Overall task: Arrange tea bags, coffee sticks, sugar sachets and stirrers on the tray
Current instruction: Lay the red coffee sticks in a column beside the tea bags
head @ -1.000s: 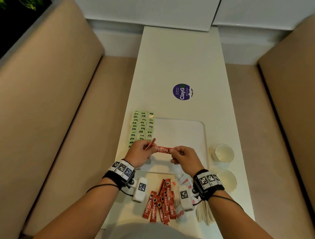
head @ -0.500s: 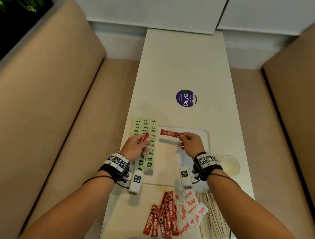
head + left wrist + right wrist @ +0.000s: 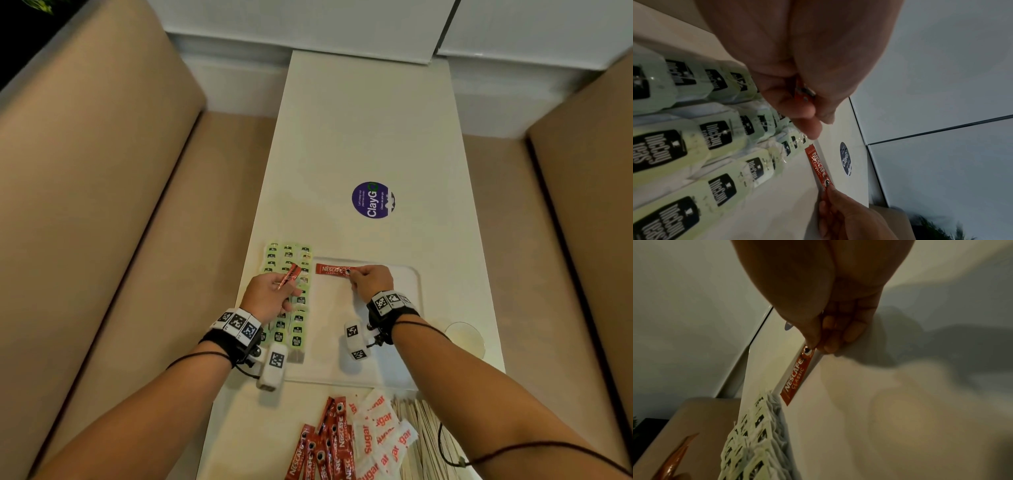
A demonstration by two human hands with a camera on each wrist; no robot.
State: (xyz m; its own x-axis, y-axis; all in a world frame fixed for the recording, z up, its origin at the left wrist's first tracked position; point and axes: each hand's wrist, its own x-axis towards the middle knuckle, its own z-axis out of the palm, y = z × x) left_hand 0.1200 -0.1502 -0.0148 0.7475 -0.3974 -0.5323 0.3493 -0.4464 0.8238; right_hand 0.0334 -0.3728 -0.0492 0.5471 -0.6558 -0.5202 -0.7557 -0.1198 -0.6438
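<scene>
Right hand [image 3: 371, 281] pinches a coffee stick [image 3: 334, 269], being laid at the tray's [image 3: 407, 284] far edge beside the tea bags [image 3: 291, 301]. Left hand [image 3: 269, 298] pinches a second stick [image 3: 288, 276]. Release is needed next, judged.

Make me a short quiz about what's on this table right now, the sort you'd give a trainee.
1. True or false: the right hand pinches a coffee stick at the far edge of the tray.
2. What does the left hand hold? A) a sugar sachet B) a second coffee stick C) a stirrer
3. Fill in: the green tea bags lie in rows along the tray's ____ side.

Key: 1 true; 2 B; 3 left.
</scene>
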